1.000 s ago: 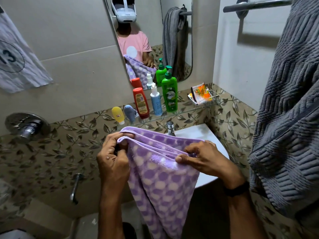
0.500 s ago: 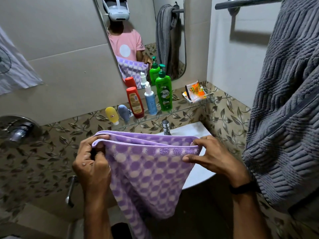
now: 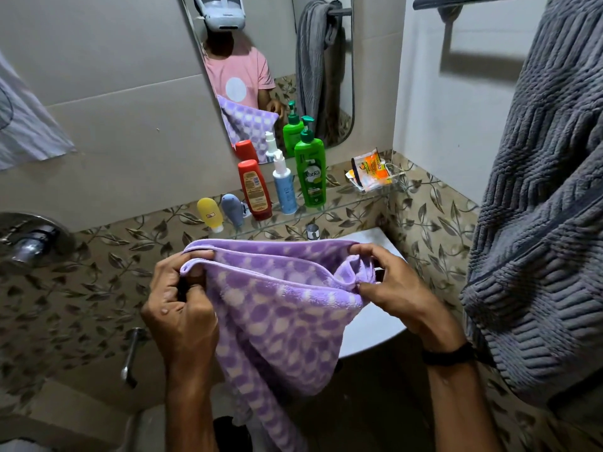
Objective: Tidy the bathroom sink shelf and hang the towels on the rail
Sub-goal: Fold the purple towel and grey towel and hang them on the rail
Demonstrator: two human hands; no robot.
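A purple towel with pale dots [image 3: 280,318] hangs folded in front of me over the white sink [image 3: 372,334]. My left hand [image 3: 181,301] grips its left top corner. My right hand [image 3: 388,285] pinches the bunched right top corner. A grey ribbed towel [image 3: 535,223] hangs on the rail [image 3: 463,1] at the upper right. On the glass shelf [image 3: 339,210] stand a green bottle [image 3: 310,171], a white-blue spray bottle [image 3: 284,184], a red bottle [image 3: 255,189], a grey-blue tube [image 3: 232,208] and a yellow tube [image 3: 210,214].
Orange and white sachets [image 3: 370,171] sit in a holder at the shelf's right end. A mirror [image 3: 270,70] hangs above the shelf. A chrome valve [image 3: 31,243] and a tap [image 3: 130,357] are on the left wall. A pale cloth [image 3: 23,125] hangs at the upper left.
My hands have moved apart, stretching the towel's top edge wider. My right hand now bunches the right corner. The view has shifted slightly left and down.
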